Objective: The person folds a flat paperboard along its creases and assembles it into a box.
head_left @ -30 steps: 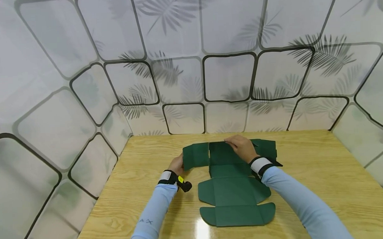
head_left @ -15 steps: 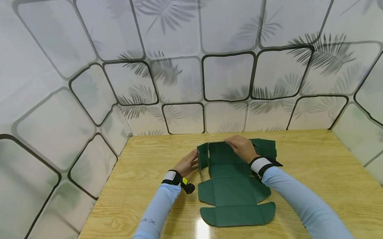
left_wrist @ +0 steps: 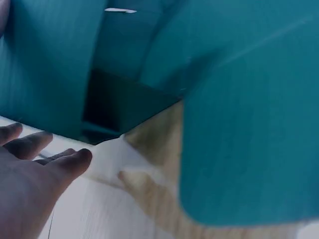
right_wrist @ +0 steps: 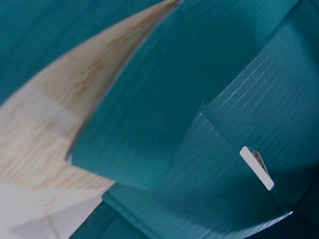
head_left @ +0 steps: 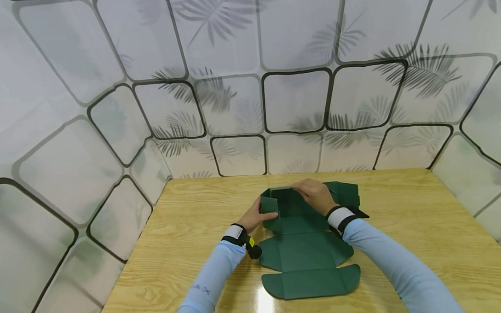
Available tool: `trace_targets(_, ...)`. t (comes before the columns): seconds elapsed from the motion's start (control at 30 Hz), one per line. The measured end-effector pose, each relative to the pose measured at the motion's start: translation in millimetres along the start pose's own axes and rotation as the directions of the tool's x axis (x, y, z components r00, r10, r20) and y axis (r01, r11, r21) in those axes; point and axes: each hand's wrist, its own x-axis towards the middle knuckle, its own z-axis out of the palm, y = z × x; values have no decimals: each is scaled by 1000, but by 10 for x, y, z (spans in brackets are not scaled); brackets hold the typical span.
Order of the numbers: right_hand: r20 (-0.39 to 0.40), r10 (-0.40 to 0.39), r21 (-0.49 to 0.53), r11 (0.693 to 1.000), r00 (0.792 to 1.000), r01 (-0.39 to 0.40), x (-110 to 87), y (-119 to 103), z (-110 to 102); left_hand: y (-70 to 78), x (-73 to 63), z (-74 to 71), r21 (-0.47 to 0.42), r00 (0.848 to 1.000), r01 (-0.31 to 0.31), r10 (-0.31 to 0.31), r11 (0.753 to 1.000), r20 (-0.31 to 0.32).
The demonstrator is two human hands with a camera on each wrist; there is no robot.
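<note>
A dark green cardboard box blank (head_left: 307, 251), partly folded, lies on the table with its back panel (left_wrist: 119, 45) raised. My right hand (head_left: 317, 195) pinches the top edge of that panel near its middle. At the left end, my left hand (head_left: 254, 216) holds the side flap (head_left: 269, 204), which is bent inward, with the thumb across its front. Several fingers of the left hand (left_wrist: 35, 174) show below the green cardboard in the left wrist view. The right wrist view shows creased panels (right_wrist: 134, 114) and a small slot (right_wrist: 256, 168), but no hand.
The wooden table (head_left: 185, 200) meets a patterned curtain (head_left: 240, 101) at the back and sides. The blank's right flap (head_left: 348, 193) stands beyond my right wrist. Its front panels (head_left: 313, 283) lie spread toward the near edge.
My left hand has moved rightward, folding the left flap from stretched out sideways to bent inward. The right hand has stayed at the back panel's top edge.
</note>
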Motion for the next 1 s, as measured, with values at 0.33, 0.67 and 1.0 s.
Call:
trace_targets(0.33, -9, -71, -12, 997, 997, 71, -2, -8, -16, -21, 7, 197, 136, 986, 8, 15, 991, -166)
trace_targets(0.67, -3, -206, -28, 978, 979, 206, -28, -2, -67, -77, 5, 299, 253, 964, -62, 124, 965, -236)
trace_targets(1.0, 5, -326, -89, 942, 945, 325, -69, -45, -136, -71, -75, 354, 394, 964, -48, 146, 918, -223)
